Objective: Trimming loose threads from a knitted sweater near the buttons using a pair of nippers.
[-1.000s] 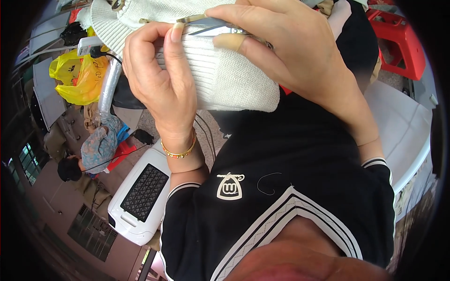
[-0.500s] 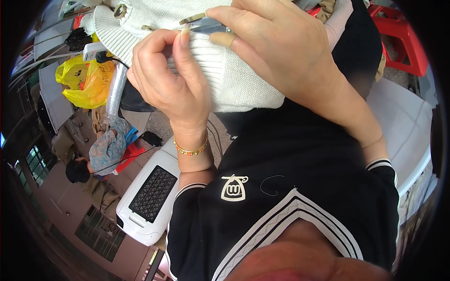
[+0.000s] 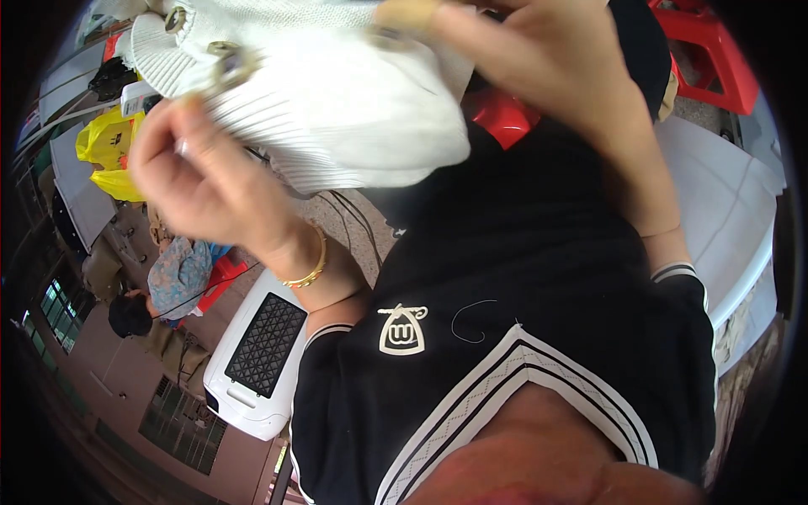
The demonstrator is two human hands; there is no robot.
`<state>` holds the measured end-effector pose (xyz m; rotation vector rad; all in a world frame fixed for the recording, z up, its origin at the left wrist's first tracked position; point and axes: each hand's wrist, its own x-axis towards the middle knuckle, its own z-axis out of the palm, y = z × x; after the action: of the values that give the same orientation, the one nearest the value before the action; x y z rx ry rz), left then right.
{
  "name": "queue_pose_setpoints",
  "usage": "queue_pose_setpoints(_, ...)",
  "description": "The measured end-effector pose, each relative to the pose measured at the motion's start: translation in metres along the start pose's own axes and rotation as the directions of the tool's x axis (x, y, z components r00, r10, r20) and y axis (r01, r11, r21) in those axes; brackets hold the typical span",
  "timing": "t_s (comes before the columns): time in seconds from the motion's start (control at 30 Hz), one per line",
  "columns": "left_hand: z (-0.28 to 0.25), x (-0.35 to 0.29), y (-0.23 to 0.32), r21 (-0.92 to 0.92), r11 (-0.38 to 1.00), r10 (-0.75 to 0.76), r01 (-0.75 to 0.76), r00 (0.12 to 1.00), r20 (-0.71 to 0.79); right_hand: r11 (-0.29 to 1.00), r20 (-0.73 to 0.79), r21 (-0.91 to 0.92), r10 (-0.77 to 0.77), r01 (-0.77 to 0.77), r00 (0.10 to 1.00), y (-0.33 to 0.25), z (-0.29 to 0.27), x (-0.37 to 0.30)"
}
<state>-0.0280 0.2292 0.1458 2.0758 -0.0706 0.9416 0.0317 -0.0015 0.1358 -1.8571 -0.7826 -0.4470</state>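
Note:
A white knit garment (image 3: 353,109) with a ribbed band and several brownish round buttons (image 3: 175,20) spans the space between my hands, raised over my lap. At the band's left edge, my left hand (image 3: 215,181) is blurred, with its thumb and fingers closed on the knit beside a button. My right hand (image 3: 547,71) reaches across the garment's upper right part, one finger wrapped in tan tape (image 3: 408,15). Motion smears its fingertips and the top edge cuts it off, so its hold is unclear.
A yellow plastic bag (image 3: 109,147) lies at the left. Below it, a person in a patterned top (image 3: 181,273) sits on a red stool. Nearer stands a white box with a black grille (image 3: 265,345). A white chair (image 3: 715,202) and a red stool (image 3: 715,59) are at the right.
My left hand has moved left and downward, drawing the ribbed band with it. The garment has spread and lifted, uncovering a red surface near my lap. My right hand has shifted slightly right.

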Motion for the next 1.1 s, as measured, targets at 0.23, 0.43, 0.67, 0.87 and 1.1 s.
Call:
queue_pose_setpoints(0.23, -0.033, -0.001, -0.026, 0.306, 0.949, -0.1, 0.078, 0.993, 0.059, 0.934, 0.083, 0.005, 0.356, -0.358, 0.931, -0.008, -0.032, -0.019)
queue_pose_setpoints(0.43, -0.028, -0.005, 0.001, 0.304, 0.95, -0.065, 0.064, 0.998, -0.006, 0.898, 0.2, 0.198, 0.355, -0.392, 0.913, -0.02, -0.025, -0.018)
queue_pose_setpoints(0.67, -0.001, 0.0, 0.039, 0.155, 0.988, -0.042, -0.003, 0.958, 0.285, 0.899, 0.217, 0.268, 0.294, -0.347, 0.931, -0.023, -0.017, -0.016)
queue_pose_setpoints(0.87, 0.007, -0.007, 0.036, 0.324, 0.945, -0.151, 0.045, 0.939, 0.31, 0.866, 0.283, 0.3, 0.319, -0.4, 0.904, -0.022, -0.014, -0.013)
queue_pose_setpoints(1.1, -0.002, 0.006, 0.024, 0.217, 0.954, -0.273, 0.206, 0.897, 0.349, 0.921, 0.276, 0.191, 0.282, -0.34, 0.919, -0.02, 0.001, 0.002)
